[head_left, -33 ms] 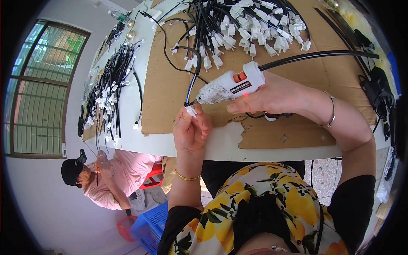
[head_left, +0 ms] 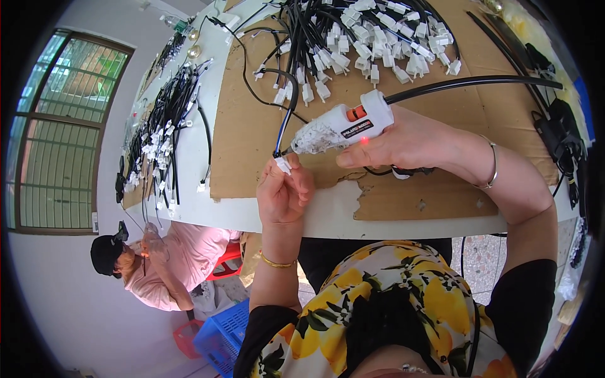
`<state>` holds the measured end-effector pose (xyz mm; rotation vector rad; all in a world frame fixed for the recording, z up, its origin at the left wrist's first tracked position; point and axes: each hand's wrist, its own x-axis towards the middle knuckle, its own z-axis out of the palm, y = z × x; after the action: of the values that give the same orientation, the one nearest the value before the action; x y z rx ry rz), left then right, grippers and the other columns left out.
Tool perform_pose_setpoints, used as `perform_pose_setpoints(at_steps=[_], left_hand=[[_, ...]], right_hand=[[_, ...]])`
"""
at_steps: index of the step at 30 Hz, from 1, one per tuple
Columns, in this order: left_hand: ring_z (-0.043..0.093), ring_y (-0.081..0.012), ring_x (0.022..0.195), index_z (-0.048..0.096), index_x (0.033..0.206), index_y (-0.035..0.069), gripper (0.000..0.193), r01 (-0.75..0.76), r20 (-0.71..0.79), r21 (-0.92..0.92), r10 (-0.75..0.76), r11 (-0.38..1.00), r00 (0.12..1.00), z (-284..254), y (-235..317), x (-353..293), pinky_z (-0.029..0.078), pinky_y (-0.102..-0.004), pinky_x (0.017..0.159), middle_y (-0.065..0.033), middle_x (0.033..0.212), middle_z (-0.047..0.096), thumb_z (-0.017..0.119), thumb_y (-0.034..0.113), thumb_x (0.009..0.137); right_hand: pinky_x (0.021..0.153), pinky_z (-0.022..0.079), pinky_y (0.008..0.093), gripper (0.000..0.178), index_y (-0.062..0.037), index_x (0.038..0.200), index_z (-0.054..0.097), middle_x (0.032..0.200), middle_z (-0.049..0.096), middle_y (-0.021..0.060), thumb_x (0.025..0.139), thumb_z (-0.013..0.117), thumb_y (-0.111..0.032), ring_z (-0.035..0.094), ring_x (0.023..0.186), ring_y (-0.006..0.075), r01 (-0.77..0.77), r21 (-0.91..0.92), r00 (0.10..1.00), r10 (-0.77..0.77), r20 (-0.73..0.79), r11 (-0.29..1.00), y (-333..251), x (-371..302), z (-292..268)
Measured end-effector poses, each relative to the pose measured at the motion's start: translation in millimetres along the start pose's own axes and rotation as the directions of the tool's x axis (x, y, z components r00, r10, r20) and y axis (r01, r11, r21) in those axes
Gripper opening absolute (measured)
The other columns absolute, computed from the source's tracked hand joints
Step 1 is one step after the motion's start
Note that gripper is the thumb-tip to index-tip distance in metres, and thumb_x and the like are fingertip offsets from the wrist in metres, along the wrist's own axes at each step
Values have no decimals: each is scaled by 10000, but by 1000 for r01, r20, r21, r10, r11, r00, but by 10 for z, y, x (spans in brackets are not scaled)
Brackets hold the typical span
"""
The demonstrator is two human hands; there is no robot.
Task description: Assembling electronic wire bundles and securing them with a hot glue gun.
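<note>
My right hand (head_left: 394,145) is wrapped round a white hot glue gun (head_left: 350,126), whose body has an orange-red part and glue residue near its front. A long black rod (head_left: 472,80) runs out of the gun's rear. The gun's tip touches or nearly touches a white plug connector (head_left: 283,165). My left hand (head_left: 283,192) pinches that connector between its fingers. A black cable (head_left: 288,113) with some blue wire rises from the connector toward a heap of cables with white connectors (head_left: 378,44).
Brown cardboard (head_left: 441,189) covers much of the white table (head_left: 239,211). More cables (head_left: 167,126) lie to the left. A person in pink (head_left: 183,264) works at the left. A blue crate (head_left: 220,340) stands below. Black adapters (head_left: 558,135) lie at the right edge.
</note>
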<state>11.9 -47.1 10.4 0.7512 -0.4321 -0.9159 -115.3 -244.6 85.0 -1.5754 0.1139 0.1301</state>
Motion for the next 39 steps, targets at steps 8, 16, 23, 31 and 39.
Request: perform_pose_setpoints(at_steps=[8,16,23,31,39], left_hand=[[434,-149,428,461,865,1,268,10,14,-12,-10,1000,1000,21,0,3,327,-228,368,-111,565,518,371,247,917],[442,-151,446,468,869,7,268,-21,-5,26,21,999,1000,10,-1,-3,328,-230,375,-107,574,519,372,252,918],[429,-148,435,478,865,10,285,-23,9,15,23,1000,1000,20,1,11,323,-231,371,-99,570,518,357,261,925],[425,-146,422,475,860,9,289,-14,42,25,13,1000,999,20,3,15,323,-230,369,-103,562,520,363,268,923],[428,-146,422,478,864,8,288,-23,8,31,23,999,1000,4,-2,4,327,-228,370,-100,561,521,372,270,919]], right_hand=[[417,260,192,242,-62,804,560,582,448,-50,748,668,-271,337,502,33,-12,8,1000,12,-2,1000,-30,-13,6],[444,297,191,276,-41,892,577,607,474,-47,749,671,-257,363,524,36,23,39,999,-25,42,999,27,5,1],[512,372,200,317,-19,942,576,710,535,-35,739,686,-236,429,606,45,68,-39,998,-68,-8,997,85,28,-15],[576,401,214,350,-17,971,582,759,565,-13,732,692,-247,455,657,58,10,-68,999,-13,-41,998,48,22,-12],[529,367,195,363,-29,978,587,731,559,-25,724,700,-261,437,627,40,24,-17,1000,-25,-3,1000,34,3,-11]])
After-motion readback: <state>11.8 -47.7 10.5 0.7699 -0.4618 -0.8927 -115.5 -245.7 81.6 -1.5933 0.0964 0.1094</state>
